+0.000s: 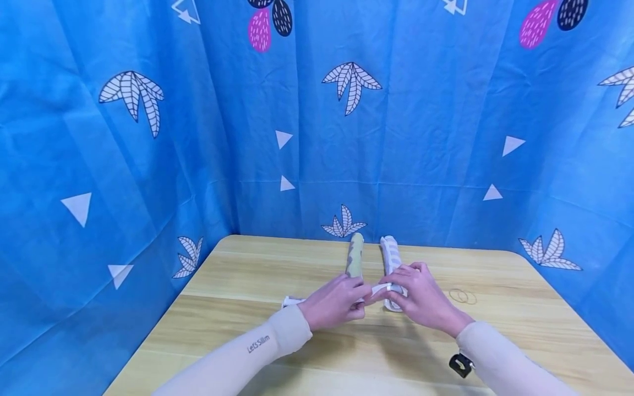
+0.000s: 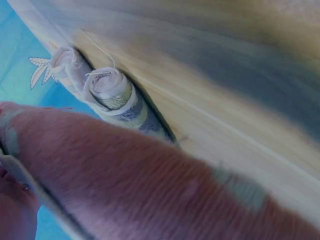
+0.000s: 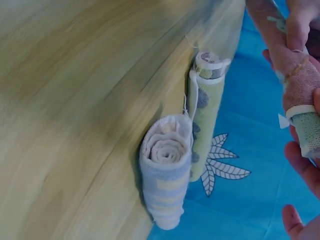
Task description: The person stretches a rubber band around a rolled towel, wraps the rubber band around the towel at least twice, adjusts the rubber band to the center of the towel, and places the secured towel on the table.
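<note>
Both hands grip one rolled towel, pink (image 2: 125, 170) with greenish patches, held crosswise close over the table. My left hand (image 1: 339, 301) curls round its middle, and a pale end shows left of that hand in the head view. Fingers and thumb of my right hand (image 1: 418, 294) hold the other end, with its white stripe and green tip (image 3: 306, 131). A thin tan band crosses the pink part in the right wrist view. Just beyond the hands lie a green rolled towel (image 3: 210, 110) with dark spots and a white rolled towel (image 3: 167, 185) with lilac and yellow stripes.
Two thin rubber bands (image 1: 463, 296) lie on the wooden table (image 1: 238, 269), right of the right hand. Blue patterned curtain (image 1: 421, 137) hangs behind the table and along both sides. A small black device (image 1: 461, 365) is on the right wrist.
</note>
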Demonstrator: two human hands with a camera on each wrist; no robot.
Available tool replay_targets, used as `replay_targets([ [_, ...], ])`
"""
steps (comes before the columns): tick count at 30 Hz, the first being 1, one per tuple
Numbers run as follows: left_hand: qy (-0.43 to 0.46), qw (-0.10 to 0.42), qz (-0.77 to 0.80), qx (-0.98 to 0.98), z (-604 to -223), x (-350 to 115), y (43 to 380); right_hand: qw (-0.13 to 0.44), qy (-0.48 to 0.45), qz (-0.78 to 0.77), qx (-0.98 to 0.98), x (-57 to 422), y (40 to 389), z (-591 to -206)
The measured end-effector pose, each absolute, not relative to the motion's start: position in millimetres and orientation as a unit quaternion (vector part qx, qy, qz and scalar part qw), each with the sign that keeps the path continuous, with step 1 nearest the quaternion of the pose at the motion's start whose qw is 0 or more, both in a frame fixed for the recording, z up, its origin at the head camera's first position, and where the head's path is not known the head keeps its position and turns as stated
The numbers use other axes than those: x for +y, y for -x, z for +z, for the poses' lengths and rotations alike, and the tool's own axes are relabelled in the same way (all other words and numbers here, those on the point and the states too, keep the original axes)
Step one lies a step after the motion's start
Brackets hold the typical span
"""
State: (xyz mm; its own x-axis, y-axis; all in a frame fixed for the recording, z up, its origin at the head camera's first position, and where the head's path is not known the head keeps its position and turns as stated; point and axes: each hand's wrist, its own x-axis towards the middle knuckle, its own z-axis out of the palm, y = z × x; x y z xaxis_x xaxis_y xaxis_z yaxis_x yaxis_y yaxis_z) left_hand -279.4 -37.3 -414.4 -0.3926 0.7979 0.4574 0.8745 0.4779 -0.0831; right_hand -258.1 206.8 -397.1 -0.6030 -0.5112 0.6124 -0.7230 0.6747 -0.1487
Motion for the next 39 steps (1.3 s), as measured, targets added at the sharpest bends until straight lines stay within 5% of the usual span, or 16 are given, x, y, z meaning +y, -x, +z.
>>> replay_targets([
  [14, 0.44, 0.128, -0.169, -0.872, -416.6, -40.0, 282.3, 0.076, -0.24, 0.373, -0.893, 210.7, 254.3, -395.4],
  [27, 0.389, -0.037, -0.341, -0.855, -408.5, -44.8, 283.0, 0.294, -0.426, 0.117, -0.848, 223.5, 259.5, -400.3],
  [30, 0.395, -0.024, -0.334, -0.856, -408.0, -43.7, 281.1, 0.311, -0.426, 0.114, -0.842, 223.4, 261.0, -399.9],
  [39, 0.438, 0.157, -0.193, -0.864, -410.3, -37.3, 275.9, 0.325, -0.397, 0.132, -0.848, 219.9, 261.4, -398.4],
])
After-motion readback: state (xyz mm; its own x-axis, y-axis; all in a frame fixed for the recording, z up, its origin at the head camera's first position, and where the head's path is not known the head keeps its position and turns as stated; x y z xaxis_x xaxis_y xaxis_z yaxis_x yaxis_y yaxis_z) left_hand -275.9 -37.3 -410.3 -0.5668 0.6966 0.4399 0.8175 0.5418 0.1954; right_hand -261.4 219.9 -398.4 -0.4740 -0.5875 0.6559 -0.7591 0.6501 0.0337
